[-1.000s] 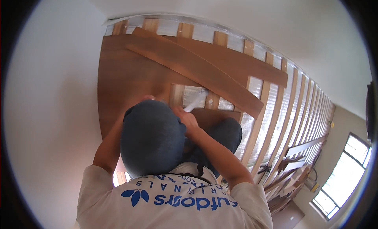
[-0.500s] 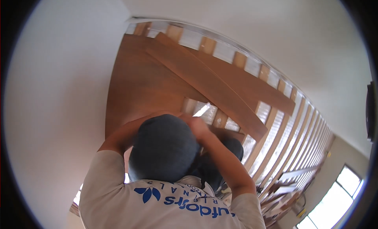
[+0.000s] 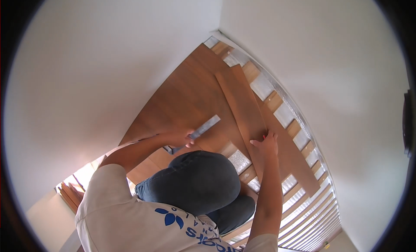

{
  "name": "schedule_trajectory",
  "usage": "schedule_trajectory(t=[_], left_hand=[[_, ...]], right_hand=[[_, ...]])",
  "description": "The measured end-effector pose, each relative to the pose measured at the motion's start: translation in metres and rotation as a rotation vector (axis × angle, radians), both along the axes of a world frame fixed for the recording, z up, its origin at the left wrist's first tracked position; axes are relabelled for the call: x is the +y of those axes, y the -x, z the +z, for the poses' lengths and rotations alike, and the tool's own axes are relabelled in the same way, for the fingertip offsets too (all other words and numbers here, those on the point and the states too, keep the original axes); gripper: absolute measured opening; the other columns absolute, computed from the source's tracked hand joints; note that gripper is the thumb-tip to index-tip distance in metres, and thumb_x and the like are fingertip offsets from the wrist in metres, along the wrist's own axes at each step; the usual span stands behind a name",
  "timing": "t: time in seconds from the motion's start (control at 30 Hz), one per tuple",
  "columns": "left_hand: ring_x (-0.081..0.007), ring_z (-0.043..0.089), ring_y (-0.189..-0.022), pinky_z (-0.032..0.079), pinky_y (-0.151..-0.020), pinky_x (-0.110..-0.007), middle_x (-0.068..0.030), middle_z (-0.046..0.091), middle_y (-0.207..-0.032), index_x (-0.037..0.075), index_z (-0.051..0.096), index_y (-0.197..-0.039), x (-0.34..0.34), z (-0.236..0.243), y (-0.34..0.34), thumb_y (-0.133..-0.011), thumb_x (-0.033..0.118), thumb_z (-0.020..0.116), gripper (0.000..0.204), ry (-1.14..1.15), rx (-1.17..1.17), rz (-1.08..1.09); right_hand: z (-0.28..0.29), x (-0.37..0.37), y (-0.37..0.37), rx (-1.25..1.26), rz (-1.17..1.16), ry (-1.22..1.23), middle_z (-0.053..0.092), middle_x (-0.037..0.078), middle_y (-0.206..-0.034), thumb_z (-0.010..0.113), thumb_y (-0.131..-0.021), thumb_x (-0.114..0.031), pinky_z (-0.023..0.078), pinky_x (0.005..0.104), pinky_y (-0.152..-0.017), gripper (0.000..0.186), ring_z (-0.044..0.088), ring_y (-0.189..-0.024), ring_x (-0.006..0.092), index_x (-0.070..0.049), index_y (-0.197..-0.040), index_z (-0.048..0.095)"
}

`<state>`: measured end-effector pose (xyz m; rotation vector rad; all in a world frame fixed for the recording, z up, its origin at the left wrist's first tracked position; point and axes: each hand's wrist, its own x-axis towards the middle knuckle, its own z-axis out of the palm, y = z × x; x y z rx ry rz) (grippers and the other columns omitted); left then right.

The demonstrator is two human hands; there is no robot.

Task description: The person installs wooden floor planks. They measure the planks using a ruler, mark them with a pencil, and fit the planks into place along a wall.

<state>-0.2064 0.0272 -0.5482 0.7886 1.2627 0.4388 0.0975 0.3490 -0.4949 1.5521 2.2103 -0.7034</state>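
Observation:
My left hand (image 3: 186,139) is closed around a metal square (image 3: 206,126), its flat blade pointing up and to the right above the laid brown boards (image 3: 177,100). A darker part of the square shows below the hand, half hidden by my knee. My right hand (image 3: 266,143) is at the right edge of a loose brown plank (image 3: 238,98), thumb on its top and fingers along the edge. A small red tip, too small to name, shows between thumb and fingers. The plank lies slantwise over the boards and another plank (image 3: 286,143).
Wooden battens (image 3: 274,100) with silvery foil (image 3: 284,115) between them run along the right wall (image 3: 338,78) and toward the lower right. The left wall (image 3: 108,70) meets it in the far corner. My bent knee (image 3: 199,174) is over the boards.
The view has turned, and the corner sits further right. My hands, close together behind my knee before, are now apart: the left shows the square, the right has reached the loose plank.

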Motion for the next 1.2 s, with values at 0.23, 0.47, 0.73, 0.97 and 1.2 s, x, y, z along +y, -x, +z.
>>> schedule_trajectory(t=[0.23,0.47,0.73,0.97,1.2], left_hand=[[-0.0319,0.076,-0.101,0.057,-0.086,-0.043,-0.0240,0.076,-0.110,-0.006,0.062,-0.128,-0.034,0.027,0.014,-0.102,0.024,0.067,0.040,0.091,0.345,0.237],[-0.0475,0.071,-0.110,0.055,-0.096,-0.052,-0.0324,0.073,-0.116,-0.006,0.065,-0.123,-0.063,-0.017,0.004,-0.097,0.022,0.068,0.038,0.029,0.606,0.252],[-0.0463,0.071,-0.112,0.054,-0.099,-0.052,-0.0303,0.072,-0.121,0.000,0.062,-0.134,-0.075,-0.037,0.006,-0.096,0.023,0.070,0.044,0.055,0.712,0.189],[-0.0428,0.073,-0.105,0.056,-0.091,-0.051,-0.0269,0.075,-0.110,-0.001,0.068,-0.118,-0.061,-0.032,0.008,-0.094,0.022,0.075,0.034,0.079,0.719,0.188],[-0.0368,0.074,-0.095,0.057,-0.084,-0.047,-0.0228,0.076,-0.103,-0.001,0.069,-0.114,-0.065,-0.032,0.005,-0.094,0.021,0.077,0.030,0.007,0.732,0.204]], right_hand=[[0.013,0.027,0.001,-0.128,0.130,0.037,0.063,0.019,-0.139,0.100,-0.068,-0.045,0.057,0.0490,-0.104,0.092,0.066,-0.128,0.0397,-0.001,-0.139,0.061],[0.061,-0.009,-0.015,-0.021,0.279,0.124,0.074,0.020,-0.097,0.088,-0.085,-0.049,0.059,0.0510,-0.083,0.055,0.073,-0.095,0.0415,-0.005,-0.112,0.068],[0.245,-0.083,-0.088,0.212,0.107,-0.307,0.076,0.016,-0.087,0.087,-0.093,-0.030,0.061,0.0453,-0.068,0.033,0.077,-0.082,0.0342,-0.005,-0.107,0.071],[0.434,-0.129,-0.252,1.003,-0.394,-1.076,0.072,0.014,-0.117,0.079,-0.102,-0.029,0.058,0.0329,-0.086,0.046,0.067,-0.100,0.0196,0.006,-0.128,0.066],[0.386,-0.120,-0.299,1.267,-1.005,-0.938,0.048,0.001,-0.056,0.061,-0.108,-0.060,0.028,0.0226,-0.039,0.057,0.031,-0.039,0.0081,-0.003,-0.110,0.068]])
